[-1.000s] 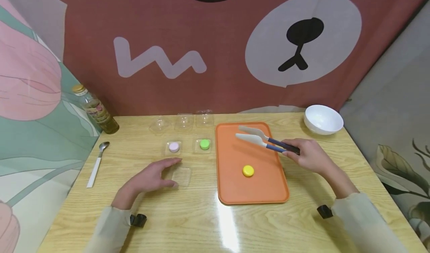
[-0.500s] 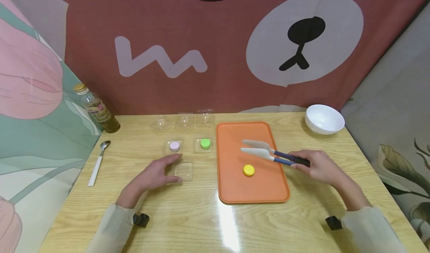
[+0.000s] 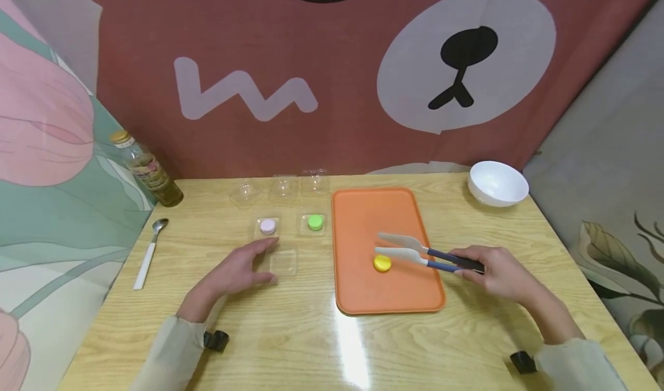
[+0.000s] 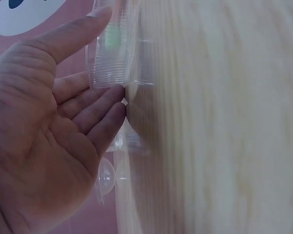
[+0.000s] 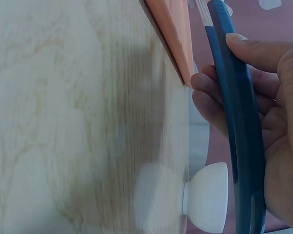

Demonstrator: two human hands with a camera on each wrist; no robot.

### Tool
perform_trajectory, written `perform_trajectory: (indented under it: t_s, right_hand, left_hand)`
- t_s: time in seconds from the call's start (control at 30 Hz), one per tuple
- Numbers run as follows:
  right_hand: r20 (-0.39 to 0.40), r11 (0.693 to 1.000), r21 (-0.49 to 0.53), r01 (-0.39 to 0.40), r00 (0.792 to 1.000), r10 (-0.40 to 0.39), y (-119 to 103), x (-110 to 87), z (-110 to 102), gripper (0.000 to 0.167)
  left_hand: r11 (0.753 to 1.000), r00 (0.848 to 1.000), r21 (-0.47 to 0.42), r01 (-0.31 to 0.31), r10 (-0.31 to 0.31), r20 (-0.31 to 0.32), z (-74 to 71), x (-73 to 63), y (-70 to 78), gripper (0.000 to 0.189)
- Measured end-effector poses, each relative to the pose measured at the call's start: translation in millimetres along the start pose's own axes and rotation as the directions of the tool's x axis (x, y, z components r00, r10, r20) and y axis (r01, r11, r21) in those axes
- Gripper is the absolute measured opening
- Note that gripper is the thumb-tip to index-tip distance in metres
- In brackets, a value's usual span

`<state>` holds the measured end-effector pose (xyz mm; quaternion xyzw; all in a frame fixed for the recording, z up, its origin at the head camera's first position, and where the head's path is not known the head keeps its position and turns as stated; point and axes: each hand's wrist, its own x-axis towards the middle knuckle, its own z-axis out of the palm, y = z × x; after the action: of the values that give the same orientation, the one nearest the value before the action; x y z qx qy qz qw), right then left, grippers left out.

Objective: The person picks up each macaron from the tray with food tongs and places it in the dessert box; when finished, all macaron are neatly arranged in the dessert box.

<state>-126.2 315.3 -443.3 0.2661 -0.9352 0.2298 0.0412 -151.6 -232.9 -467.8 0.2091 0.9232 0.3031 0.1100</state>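
Observation:
My right hand (image 3: 500,270) grips the dark blue handles of a pair of tongs (image 3: 402,254). The two pale blades stand apart, pointing left over the orange tray (image 3: 358,293). The nearer blade overlaps the back of a yellow macaron (image 3: 382,264) in the head view; whether it touches cannot be told. My left hand (image 3: 236,273) lies with thumb and index finger spread at either side of a clear plastic box base (image 3: 285,263). In the left wrist view, my left fingers (image 4: 100,109) are loosely bent beside clear plastic. Contact there is unclear.
Behind my left hand, a lilac macaron (image 3: 268,226) and a green macaron (image 3: 315,222) sit in clear bases. Clear domed lids (image 3: 284,188) line the back edge. A bottle (image 3: 155,177) and spoon (image 3: 150,255) are left; a white bowl (image 3: 498,184) is back right.
My right hand has brought the tongs toward me and slightly right, from the tray's back to the yellow macaron. My left hand has shifted slightly, with the clear base now a little farther back and right.

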Motion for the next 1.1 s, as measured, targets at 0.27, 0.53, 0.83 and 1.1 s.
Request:
perform_trajectory:
  t_s: [0.27, 0.53, 0.83, 1.1]
  right_hand:
    - [0.010, 1.000, -0.001, 0.028, 1.000, -0.028, -0.3, -0.4, 3.4, 0.031]
    - [0.049, 1.000, -0.006, 0.018, 0.999, -0.017, -1.2, -4.7, 8.4, 0.032]
    - [0.042, 1.000, -0.022, 0.012, 0.999, -0.011, -3.3, -8.9, 9.8, 0.033]
    - [0.028, 0.999, -0.026, 0.025, 0.999, -0.024, -7.2, -12.8, 12.0, 0.034]
  left_hand:
    - [1.000, 1.000, 0.002, -0.003, 0.003, -0.018, 2.0, 2.5, -1.4, 0.084]
    - [1.000, 1.000, -0.016, 0.021, -0.022, -0.019, 2.6, 2.1, -1.3, 0.085]
    - [0.999, 0.999, -0.032, 0.044, -0.045, -0.020, 4.4, 2.3, 0.5, 0.085]
    - [0.998, 0.998, -0.029, 0.050, -0.051, -0.028, 3.0, 2.6, 1.1, 0.085]
